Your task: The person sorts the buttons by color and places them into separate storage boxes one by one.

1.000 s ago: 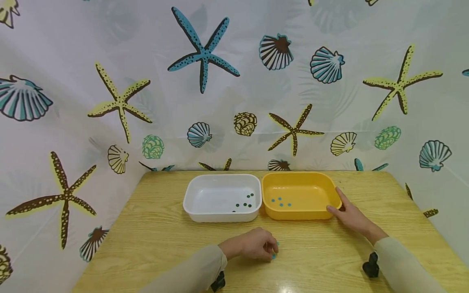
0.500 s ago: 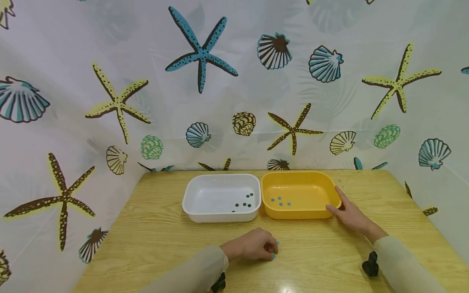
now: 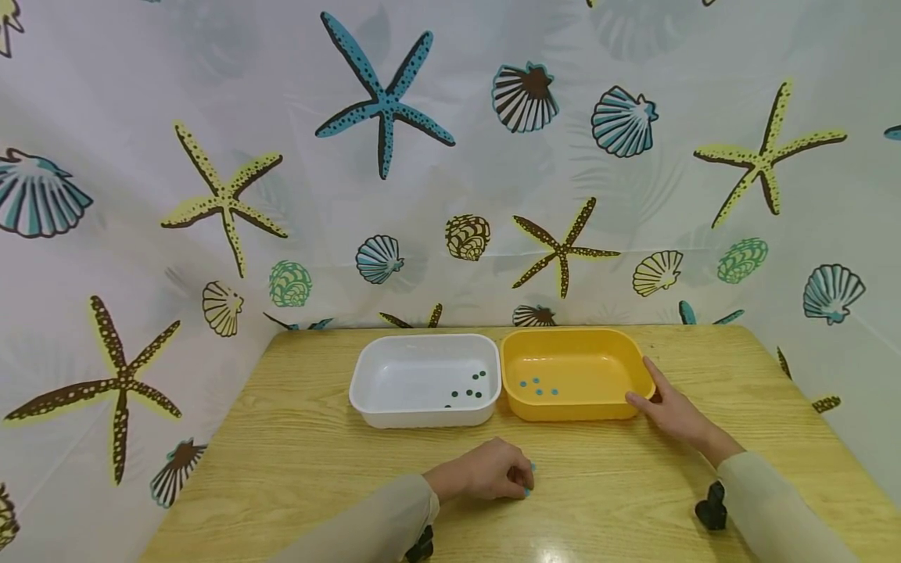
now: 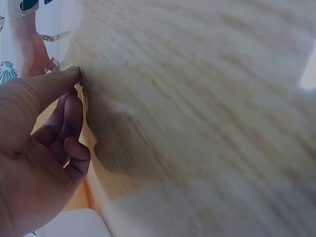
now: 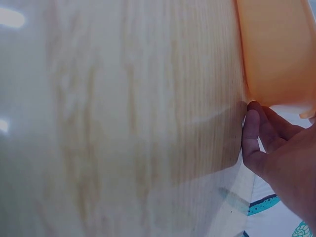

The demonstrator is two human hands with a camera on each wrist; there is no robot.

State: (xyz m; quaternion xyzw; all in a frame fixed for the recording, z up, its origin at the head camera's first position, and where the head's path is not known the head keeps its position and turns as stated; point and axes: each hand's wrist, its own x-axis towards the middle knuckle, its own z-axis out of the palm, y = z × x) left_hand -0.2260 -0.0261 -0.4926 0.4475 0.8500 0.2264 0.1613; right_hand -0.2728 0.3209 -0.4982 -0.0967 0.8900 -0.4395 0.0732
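Observation:
In the head view my left hand (image 3: 490, 471) rests low over the wooden table, fingers curled. Its thumb and finger pinch a small blue disc (image 3: 526, 493) near the tabletop; a second blue disc (image 3: 533, 467) shows just past the fingers. The left wrist view has the thumb tip (image 4: 72, 75) against the wood, the disc mostly hidden. My right hand (image 3: 678, 418) holds the near right corner of the yellow tray (image 3: 573, 412), thumb on the front side and fingers along the right side. Several blue discs (image 3: 539, 392) lie inside that tray, at its left.
Left of the yellow tray, side by side, stands a white tray (image 3: 425, 419) with several dark green discs (image 3: 469, 392) in its right half. A patterned sheet (image 3: 436, 188) hangs behind and around the wooden table (image 3: 296, 438). Black camera mounts (image 3: 712, 507) sit at the wrists.
Both hands hold nearly the same place and pose throughout. The whole head view has shifted very slightly; the trays and discs stay put.

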